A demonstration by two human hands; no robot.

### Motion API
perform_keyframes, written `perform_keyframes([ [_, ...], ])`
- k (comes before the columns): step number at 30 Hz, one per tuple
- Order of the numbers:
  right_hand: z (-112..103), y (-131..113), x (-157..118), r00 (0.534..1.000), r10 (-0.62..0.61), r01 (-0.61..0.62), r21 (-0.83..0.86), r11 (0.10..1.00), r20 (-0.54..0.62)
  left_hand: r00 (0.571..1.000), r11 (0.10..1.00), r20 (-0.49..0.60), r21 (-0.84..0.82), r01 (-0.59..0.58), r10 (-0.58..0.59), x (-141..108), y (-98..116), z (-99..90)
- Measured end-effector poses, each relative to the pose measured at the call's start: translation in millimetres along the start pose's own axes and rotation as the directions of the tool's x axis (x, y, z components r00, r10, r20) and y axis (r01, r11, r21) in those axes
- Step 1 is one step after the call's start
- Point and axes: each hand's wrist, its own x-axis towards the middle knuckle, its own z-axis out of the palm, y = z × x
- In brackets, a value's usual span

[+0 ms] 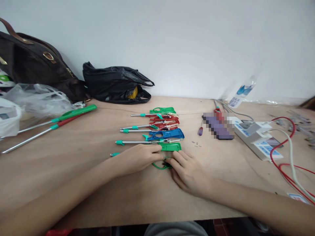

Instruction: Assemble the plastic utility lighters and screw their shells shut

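Note:
Several long lighters lie opened in a column at the middle of the table, with metal tubes pointing left. Among them are a blue casing (169, 133), a red casing (164, 121) and a green casing (171, 146). Nearest me is another green casing (159, 167), partly covered by my fingers. My left hand (141, 159) is closed on its left part, fingers bent over it. From the right, my right hand (188, 170) pinches its inner parts, which are too small to make out. A teal tube end (115, 154) shows beyond my left wrist.
A purple screwdriver (200, 131) and small metal pins (197, 144) lie right of the lighters. Farther right are a power strip (256, 141), red cables (275, 160) and a bottle (242, 91). At left are two closed lighters (66, 119), a black bag (115, 83) and clear plastic bags (39, 98).

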Motion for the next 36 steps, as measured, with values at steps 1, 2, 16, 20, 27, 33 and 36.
perform_keyframes([
  [1,0.1,0.0,-0.5,1.0,0.0,0.0,0.003,1.0,-0.001,1.0,1.0,0.001,-0.015,0.005,-0.005,-0.1,-0.3,0.6],
  [2,0.2,0.0,-0.9,1.0,0.001,-0.001,0.01,1.0,-0.005,1.0,1.0,0.0,-0.031,0.003,-0.003,-0.2,-0.7,1.4],
  [16,-2.6,-0.4,3.0,0.996,-0.069,0.063,-0.096,0.993,-0.053,0.999,0.989,0.043,-0.143,0.032,-0.026,3.5,-1.6,3.9],
  [20,-3.8,-0.5,3.0,0.994,-0.094,0.087,-0.12,0.989,-0.055,0.998,0.98,0.048,-0.189,0.056,-0.047,3.9,-0.2,1.9],
  [27,-1.9,-0.3,1.1,0.993,-0.098,0.09,-0.122,0.988,-0.061,0.984,0.941,0.016,-0.29,0.175,-0.179,-2.1,-9.2,-5.0],
  [33,-1.4,-0.1,0.6,0.993,-0.099,0.089,-0.127,0.988,-0.068,0.99,0.984,0.031,-0.114,0.139,-0.137,-6.2,-5.1,-8.0],
  [36,-1.4,-0.3,0.8,0.992,-0.1,0.089,-0.131,0.987,-0.075,0.999,0.999,-0.001,-0.017,0.04,-0.04,-6.5,-4.4,-6.2],
])
